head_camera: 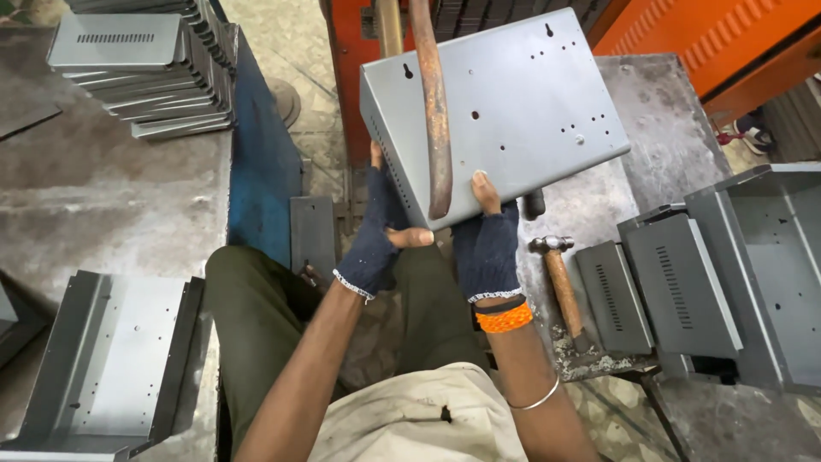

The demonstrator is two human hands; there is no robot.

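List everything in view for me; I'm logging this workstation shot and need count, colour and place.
metal box: one, grey, held up at centre by both hands
rusty bar: one, brown, crossing in front of the box
hammer: one, wooden handle, on the bench right of the hands
vented panels: two, grey, right bench
open box shell: one, grey, far right
panel stack: many, grey, upper left table
open tray shell: one, grey, lower left
machine frame: orange, top right
left hand: dark fingerless glove, gripping the box's lower edge
right hand: dark fingerless glove, orange wristband, gripping the same edge
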